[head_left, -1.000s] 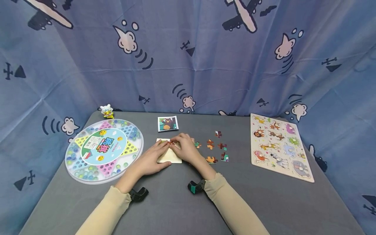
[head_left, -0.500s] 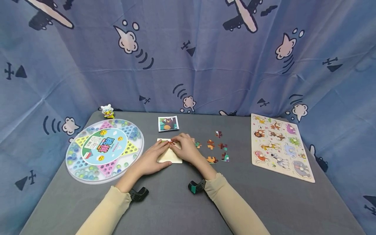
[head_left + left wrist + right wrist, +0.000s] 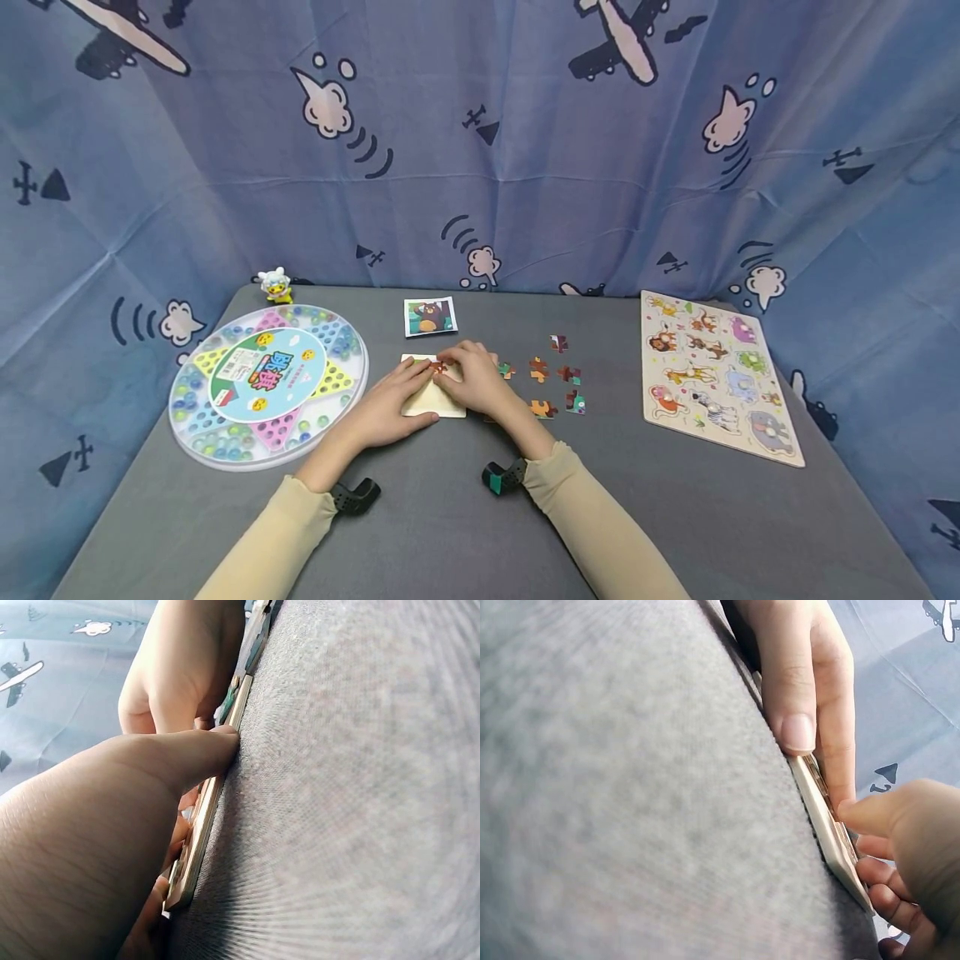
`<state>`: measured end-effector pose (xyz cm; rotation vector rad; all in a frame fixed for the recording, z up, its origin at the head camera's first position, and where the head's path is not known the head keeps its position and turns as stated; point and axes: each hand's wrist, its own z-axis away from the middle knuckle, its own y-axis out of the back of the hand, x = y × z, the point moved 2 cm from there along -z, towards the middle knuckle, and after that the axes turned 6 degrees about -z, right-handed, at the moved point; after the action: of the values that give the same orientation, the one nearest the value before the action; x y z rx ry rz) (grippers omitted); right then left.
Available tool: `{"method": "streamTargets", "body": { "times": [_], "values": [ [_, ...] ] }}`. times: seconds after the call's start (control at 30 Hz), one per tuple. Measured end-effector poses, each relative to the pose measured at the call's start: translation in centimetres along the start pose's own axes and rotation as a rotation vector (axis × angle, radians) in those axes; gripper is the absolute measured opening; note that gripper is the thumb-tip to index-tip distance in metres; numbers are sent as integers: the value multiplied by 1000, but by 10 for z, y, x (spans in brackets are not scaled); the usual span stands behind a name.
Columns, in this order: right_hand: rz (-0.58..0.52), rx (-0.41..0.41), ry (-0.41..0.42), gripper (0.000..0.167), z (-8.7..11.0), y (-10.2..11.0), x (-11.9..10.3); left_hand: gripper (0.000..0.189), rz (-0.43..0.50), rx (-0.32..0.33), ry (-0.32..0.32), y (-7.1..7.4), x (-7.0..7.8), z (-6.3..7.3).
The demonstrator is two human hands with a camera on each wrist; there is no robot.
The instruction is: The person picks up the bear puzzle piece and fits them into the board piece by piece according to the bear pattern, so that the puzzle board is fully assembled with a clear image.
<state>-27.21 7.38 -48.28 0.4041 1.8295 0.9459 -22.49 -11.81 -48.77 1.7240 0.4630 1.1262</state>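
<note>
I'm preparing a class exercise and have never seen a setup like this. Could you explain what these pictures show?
There is no robot here: a person works with two bare hands. The head picture comes from a camera worn on the head, looking forward and down. The other two come from cameras on the wrists, close to the work, so they look tilted.

On the gray table lie a round Chinese checkers set, a small figurine, a bear picture, loose jigsaw pieces and an animal puzzle board.

The left hand rests on a small wooden tray, its thumb at the near edge. The right hand's fingertips are at a brown puzzle piece on the tray; whether they pinch it is unclear.
</note>
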Motion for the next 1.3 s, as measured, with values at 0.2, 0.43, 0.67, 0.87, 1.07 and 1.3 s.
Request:
{"method": "streamTargets", "body": {
  "times": [0.2, 0.43, 0.67, 0.87, 1.07, 1.3],
  "values": [
    [3, -15, 9, 39, -1, 4, -4, 79, 3, 9, -3, -1, -1, 1],
    [-24, -10, -2, 39, -1, 13, -11, 78, -3, 7, -5, -1, -1, 1],
    [-55, -26, -7, 39, 0, 21, -14, 80, 0, 1, -4, -1, -2, 0],
    [-80, -29, -24, 39, 0, 29, -8, 80, 2, -8, 6, -1, -2, 0],
    [-72, -39, -50, 42, -2, 40, 4, 80, 3, -9, 11, -1, -2, 0],
    [-88, -13, -87, 43, 0, 56, 19, 80, -1, -5, 11, -1, -1, 0]
  ]
}}
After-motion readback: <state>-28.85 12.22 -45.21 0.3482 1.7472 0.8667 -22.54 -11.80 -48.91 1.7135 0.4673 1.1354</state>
